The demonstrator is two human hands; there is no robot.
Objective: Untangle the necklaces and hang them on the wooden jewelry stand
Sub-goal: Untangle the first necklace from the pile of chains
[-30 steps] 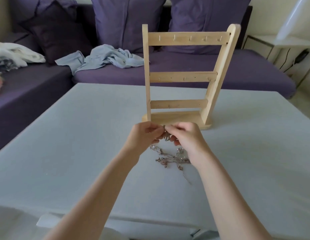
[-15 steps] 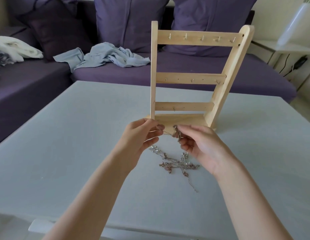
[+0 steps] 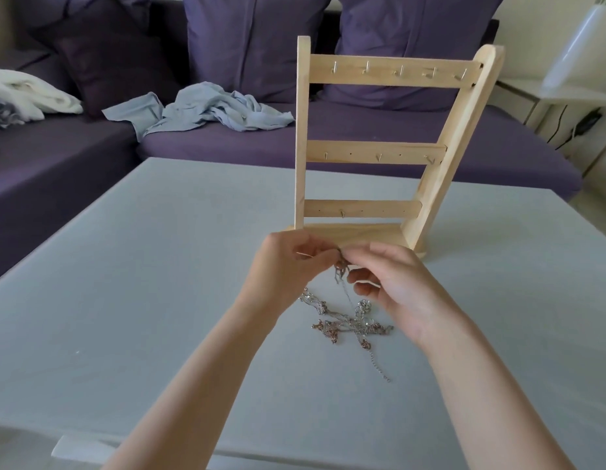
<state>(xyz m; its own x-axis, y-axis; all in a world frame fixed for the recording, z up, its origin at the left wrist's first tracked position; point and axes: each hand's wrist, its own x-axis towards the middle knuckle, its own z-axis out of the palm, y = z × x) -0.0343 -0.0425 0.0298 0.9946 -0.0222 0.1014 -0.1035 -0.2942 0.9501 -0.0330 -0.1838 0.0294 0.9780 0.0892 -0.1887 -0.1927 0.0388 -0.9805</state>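
Note:
A tangle of thin silver and rose-coloured necklaces (image 3: 349, 322) lies on the pale table (image 3: 142, 283), with one strand lifted off it. My left hand (image 3: 288, 266) and my right hand (image 3: 393, 283) meet just above the pile, both pinching a small knot of chain between fingertips. Right behind my hands stands the wooden jewelry stand (image 3: 379, 154), upright, with three crossbars carrying small metal hooks. Nothing hangs on the hooks.
A purple sofa (image 3: 362, 140) with cushions runs behind the table. A crumpled light-blue cloth (image 3: 206, 110) and white fabric (image 3: 30, 93) lie on it. A white side table (image 3: 572, 96) with cables stands at the far right.
My hands have come back together on the knot after being slightly apart half a second ago. The view has shifted a little, so the stand appears further right.

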